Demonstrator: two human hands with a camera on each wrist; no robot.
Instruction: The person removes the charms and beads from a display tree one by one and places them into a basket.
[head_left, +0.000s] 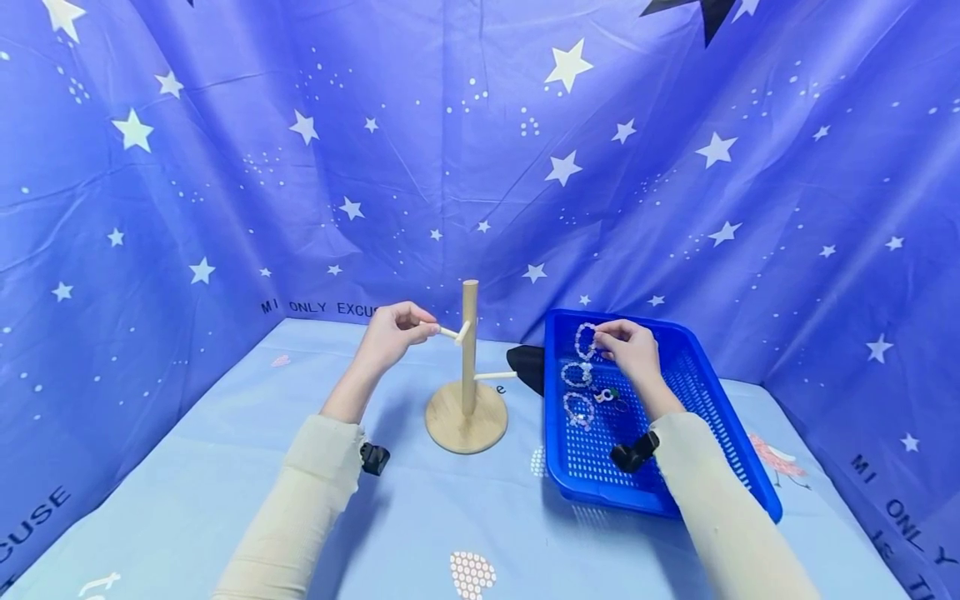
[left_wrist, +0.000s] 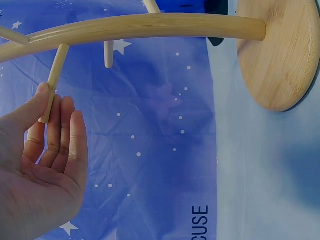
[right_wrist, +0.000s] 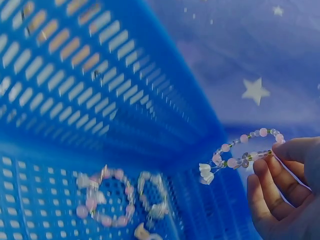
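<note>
A wooden stand with a round base and short pegs stands on the table. My left hand pinches the tip of one peg between thumb and fingers, as the left wrist view shows close up. Over the far left part of the blue basket, my right hand pinches a beaded bracelet with pink and clear beads and a white flower-shaped charm. Two more beaded bracelets lie in the basket, a clear one and a pinkish one.
A small dark-and-white trinket lies beside the bracelets in the basket. Between stand and basket is a black object, partly hidden by the basket. Light blue cloth covers the table, and a starry blue curtain hangs behind.
</note>
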